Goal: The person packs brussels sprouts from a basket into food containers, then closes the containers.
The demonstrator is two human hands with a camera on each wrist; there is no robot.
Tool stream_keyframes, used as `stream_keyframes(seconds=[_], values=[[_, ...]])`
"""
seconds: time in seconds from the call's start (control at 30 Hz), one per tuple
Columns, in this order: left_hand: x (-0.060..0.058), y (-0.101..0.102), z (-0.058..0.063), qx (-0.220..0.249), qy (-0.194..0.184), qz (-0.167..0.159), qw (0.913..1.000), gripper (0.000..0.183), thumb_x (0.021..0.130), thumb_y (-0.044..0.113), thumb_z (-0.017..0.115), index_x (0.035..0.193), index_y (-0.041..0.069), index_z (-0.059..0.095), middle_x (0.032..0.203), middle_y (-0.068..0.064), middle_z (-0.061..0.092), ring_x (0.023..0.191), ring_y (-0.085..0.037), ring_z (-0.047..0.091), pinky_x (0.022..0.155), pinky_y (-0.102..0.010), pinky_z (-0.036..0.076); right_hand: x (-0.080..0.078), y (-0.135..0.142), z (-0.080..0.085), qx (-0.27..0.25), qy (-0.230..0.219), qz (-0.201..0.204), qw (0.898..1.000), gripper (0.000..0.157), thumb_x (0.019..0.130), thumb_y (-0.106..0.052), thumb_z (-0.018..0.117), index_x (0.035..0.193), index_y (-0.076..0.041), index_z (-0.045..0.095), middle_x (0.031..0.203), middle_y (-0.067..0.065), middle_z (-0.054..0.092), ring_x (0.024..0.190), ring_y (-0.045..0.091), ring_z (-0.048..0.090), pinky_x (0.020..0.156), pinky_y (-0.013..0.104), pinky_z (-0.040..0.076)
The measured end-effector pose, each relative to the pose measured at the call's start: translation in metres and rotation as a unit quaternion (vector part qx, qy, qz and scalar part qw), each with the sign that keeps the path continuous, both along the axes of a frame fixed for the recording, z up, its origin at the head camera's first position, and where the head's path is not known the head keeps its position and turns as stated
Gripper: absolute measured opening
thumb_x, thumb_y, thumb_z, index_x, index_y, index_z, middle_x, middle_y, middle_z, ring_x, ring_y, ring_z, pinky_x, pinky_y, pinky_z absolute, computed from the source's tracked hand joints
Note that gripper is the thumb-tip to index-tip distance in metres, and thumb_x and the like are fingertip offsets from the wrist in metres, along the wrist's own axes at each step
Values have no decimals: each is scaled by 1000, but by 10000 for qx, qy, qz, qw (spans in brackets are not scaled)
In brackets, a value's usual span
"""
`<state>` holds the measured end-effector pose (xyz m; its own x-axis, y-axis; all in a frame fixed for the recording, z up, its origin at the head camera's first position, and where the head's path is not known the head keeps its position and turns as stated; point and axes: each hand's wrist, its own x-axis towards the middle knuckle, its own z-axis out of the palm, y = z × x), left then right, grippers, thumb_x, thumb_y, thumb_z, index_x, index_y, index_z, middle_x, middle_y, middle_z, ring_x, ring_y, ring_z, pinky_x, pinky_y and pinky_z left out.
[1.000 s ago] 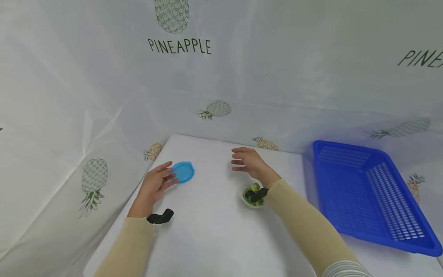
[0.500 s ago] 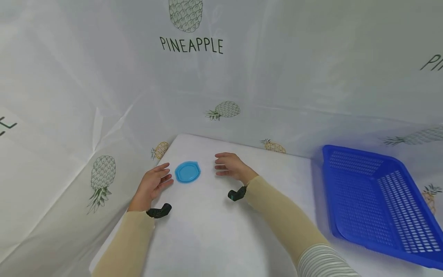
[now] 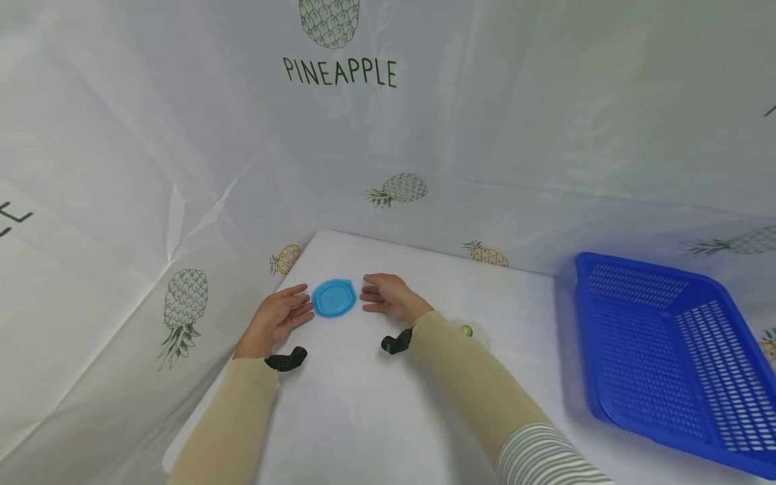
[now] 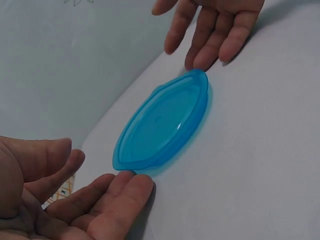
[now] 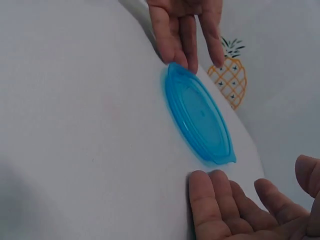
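A translucent blue plastic lid [image 3: 334, 298], round with small tabs, lies flat on the white table between the two hands. On its left side the left hand [image 3: 281, 317] has its fingers loosely extended, fingertips right at the lid's rim. The right hand [image 3: 390, 297] comes from the other side, palm turned inward, its fingertips just short of the edge. In the left wrist view the lid [image 4: 162, 122] shows a tab pointing at each hand. The right wrist view has the lid [image 5: 200, 117] beyond the right fingertips [image 5: 202, 185]. Neither hand grips anything.
A large blue plastic basket [image 3: 655, 350] stands at the right of the table. Behind the right forearm a round green piece [image 3: 466, 330] shows, the bowl around it mostly hidden. White pineapple-printed sheeting [image 3: 485, 121] encloses the table's back and left.
The right hand has moved left, from above the bowl of green pieces to beside the lid. The left hand stays near the lid's left side. The head view has shifted slightly.
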<state>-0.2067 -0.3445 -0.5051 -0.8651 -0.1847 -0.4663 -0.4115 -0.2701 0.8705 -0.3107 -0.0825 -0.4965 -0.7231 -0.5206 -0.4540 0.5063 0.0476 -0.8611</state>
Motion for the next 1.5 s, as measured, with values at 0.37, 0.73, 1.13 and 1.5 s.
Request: stream_keyframes(seconds=[0.37, 0.73, 1.13, 1.5], values=[[-6, 14, 1, -157, -86, -123, 9998, 53, 109, 11, 57, 161, 10, 44, 129, -12, 59, 111, -20, 61, 109, -38, 56, 4, 9, -4, -106, -104, 16, 9999, 54, 113, -31, 51, 156, 0, 46, 143, 22, 61, 128, 32, 64, 109, 44, 57], [-8, 28, 10, -649, 466, -869, 9930, 67, 103, -8, 57, 165, 7, 36, 153, -16, 43, 105, -12, 64, 100, -32, 61, 9, 20, 3, 124, 249, -32, 9996, 49, 106, -13, 63, 154, -12, 54, 118, 10, 65, 99, 20, 65, 94, 37, 62], [-10, 51, 27, -915, 844, -1071, 9864, 63, 99, -10, 63, 158, 5, 48, 133, -12, 51, 90, -9, 70, 85, -21, 63, 22, 41, 26, 172, 954, -287, 9949, 55, 100, 0, 65, 153, -14, 56, 123, 14, 65, 94, 19, 67, 83, 31, 65], [-8, 81, 51, -924, 1275, -1491, 9762, 58, 100, -10, 61, 156, 2, 50, 129, -13, 52, 91, -10, 73, 87, -24, 64, 35, 81, 52, 40, 1161, -462, 9922, 56, 99, 4, 65, 152, -12, 56, 111, 13, 66, 89, 18, 72, 84, 34, 67]])
